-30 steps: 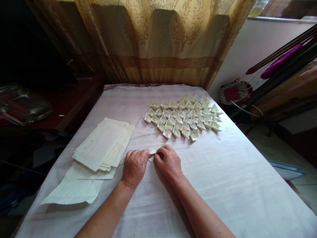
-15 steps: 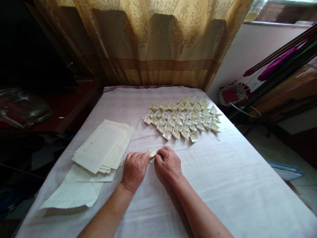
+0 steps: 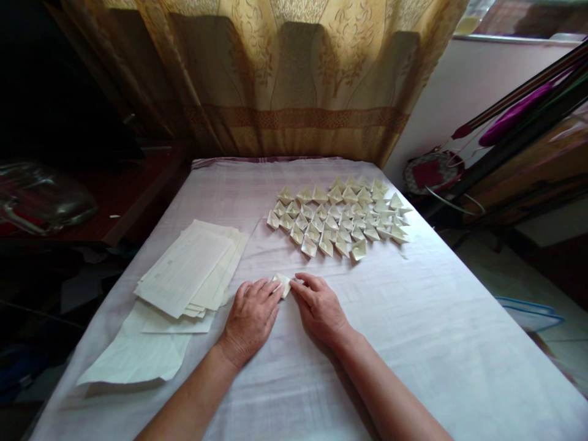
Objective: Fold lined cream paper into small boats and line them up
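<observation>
warm backlight through the curtain (image 3: 296, 73), dark left side, soft shadows

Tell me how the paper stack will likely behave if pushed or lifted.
The paper stack would probably slide apart if pushed, since its edges are uneven. Lifted by one edge, it might sag: the nearest sheet looks thin, its near edge curving up off the cloth.

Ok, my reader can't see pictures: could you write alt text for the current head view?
A person's left hand and right hand touch a small folded paper on a pale cloth. Beyond them to the right sit many boat-like paper shapes; loose paper sheets lie to the left, and a gold curtain hangs behind.
</observation>
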A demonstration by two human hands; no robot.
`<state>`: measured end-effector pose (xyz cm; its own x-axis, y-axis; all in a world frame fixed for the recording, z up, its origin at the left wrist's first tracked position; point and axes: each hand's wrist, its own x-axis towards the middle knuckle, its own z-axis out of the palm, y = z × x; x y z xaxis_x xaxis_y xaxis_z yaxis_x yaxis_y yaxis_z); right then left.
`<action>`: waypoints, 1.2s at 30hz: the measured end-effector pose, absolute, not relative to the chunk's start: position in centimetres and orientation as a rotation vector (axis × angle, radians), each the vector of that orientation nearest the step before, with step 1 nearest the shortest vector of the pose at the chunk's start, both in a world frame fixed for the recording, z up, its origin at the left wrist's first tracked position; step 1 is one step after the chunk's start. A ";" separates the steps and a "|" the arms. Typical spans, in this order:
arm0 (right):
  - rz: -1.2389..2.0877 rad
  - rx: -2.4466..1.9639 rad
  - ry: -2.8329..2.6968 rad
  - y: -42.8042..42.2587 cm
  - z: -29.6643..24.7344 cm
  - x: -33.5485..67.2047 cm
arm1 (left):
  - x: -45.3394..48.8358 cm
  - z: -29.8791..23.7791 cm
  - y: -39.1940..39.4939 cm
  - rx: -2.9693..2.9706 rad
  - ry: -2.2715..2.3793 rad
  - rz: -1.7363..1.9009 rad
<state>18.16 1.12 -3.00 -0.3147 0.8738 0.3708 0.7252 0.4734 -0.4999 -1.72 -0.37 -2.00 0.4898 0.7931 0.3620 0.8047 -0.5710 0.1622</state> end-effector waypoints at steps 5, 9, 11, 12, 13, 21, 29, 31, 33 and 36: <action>0.253 -1.356 -2.251 1.2 -2.1 18.0 | -1.8 -2.4 -0.7 -2.705 -1.335 -0.629; 0.258 -1.359 -2.298 1.6 -2.0 18.1 | -1.8 -2.5 -1.0 -2.723 -1.321 -0.587; 0.262 -1.350 -2.315 1.8 -2.1 18.2 | -1.7 -2.5 -1.1 -2.725 -1.339 -0.591; 0.262 -1.346 -2.321 1.8 -2.1 18.2 | -1.6 -2.5 -1.1 -2.724 -1.349 -0.600; 0.261 -1.345 -2.326 1.9 -2.0 18.2 | -1.6 -2.5 -1.0 -2.721 -1.355 -0.608; 0.253 -1.362 -2.421 2.0 -1.2 18.4 | -1.3 -2.7 -1.2 -2.666 -1.363 -0.476; 0.235 -1.319 -2.429 2.0 -1.0 18.3 | -1.2 -2.1 -0.8 -2.648 -1.338 -0.499; 0.248 -1.321 -2.442 1.4 -0.9 18.1 | -1.6 -1.7 -0.9 -2.666 -1.318 -0.526; 0.255 -1.304 -2.442 0.8 -0.8 17.8 | -2.2 -1.6 -1.1 -2.689 -1.307 -0.539; 0.260 -1.306 -2.407 0.3 -1.0 17.6 | -2.9 -1.9 -1.6 -2.718 -1.315 -0.522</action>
